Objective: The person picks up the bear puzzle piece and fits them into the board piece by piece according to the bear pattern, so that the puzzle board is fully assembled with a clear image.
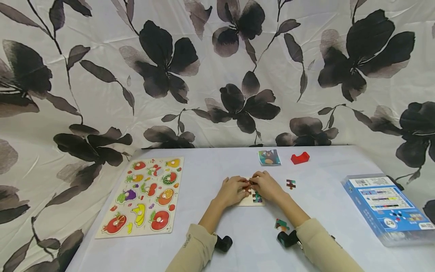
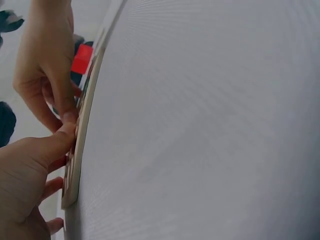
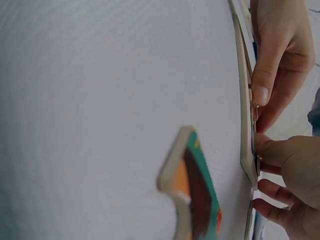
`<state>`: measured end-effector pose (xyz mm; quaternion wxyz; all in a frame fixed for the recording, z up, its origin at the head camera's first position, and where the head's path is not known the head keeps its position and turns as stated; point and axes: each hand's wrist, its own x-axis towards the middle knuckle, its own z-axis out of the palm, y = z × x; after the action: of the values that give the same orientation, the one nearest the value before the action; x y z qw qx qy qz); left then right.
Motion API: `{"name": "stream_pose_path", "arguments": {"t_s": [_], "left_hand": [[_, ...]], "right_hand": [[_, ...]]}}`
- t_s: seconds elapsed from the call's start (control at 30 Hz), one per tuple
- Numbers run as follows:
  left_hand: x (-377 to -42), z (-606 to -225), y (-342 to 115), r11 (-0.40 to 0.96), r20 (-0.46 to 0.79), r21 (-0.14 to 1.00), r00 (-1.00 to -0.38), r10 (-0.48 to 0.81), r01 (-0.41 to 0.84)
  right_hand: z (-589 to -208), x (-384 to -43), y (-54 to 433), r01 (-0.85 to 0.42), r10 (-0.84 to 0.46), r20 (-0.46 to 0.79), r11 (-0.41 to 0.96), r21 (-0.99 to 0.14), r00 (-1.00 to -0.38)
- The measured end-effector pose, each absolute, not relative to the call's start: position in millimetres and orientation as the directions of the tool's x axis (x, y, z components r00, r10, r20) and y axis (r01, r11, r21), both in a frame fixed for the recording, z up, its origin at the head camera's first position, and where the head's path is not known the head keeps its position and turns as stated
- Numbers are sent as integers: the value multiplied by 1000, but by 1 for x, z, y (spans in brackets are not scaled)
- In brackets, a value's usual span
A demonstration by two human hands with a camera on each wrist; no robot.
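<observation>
Both hands work at a small wooden jigsaw board (image 1: 249,203) in the middle of the table. My left hand (image 1: 232,190) bends over its left side, thumb and fingertips at a brown jigsaw piece (image 1: 247,188) near the far edge. From the right, my right hand (image 1: 267,186) brings thumb and index finger to the same spot, its fingertips close to the left thumb. The fingers hide much of that piece. A green and brown piece (image 1: 256,197) lies in the board's near right part. In the left wrist view the board (image 2: 80,165) appears nearly edge-on.
Loose jigsaw pieces lie right of the board: a brown one (image 1: 290,184) and a green-orange one (image 1: 281,224) by the right wrist. Behind are a bear picture card (image 1: 269,157) and a red block (image 1: 300,158). A fruit puzzle board (image 1: 149,204) lies left, a blue box (image 1: 391,207) right.
</observation>
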<state>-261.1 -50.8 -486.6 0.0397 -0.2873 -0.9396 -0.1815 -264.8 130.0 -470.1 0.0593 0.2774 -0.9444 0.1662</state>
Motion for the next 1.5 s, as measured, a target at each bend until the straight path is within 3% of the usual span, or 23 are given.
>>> {"name": "stream_pose_path", "arguments": {"t_s": [0.5, 1.17, 1.5], "left_hand": [[-261, -484, -48, 777, 147, 347, -849, 508, 525], [-261, -482, -49, 757, 162, 371, -840, 518, 538], [-262, -484, -48, 761, 151, 371, -843, 515, 532]], "right_hand": [[-464, -263, 129, -472, -457, 118, 858, -203, -881], [-464, -264, 132, -486, -473, 115, 836, -255, -874], [-462, -263, 135, -472, -479, 46, 839, -272, -877]]}}
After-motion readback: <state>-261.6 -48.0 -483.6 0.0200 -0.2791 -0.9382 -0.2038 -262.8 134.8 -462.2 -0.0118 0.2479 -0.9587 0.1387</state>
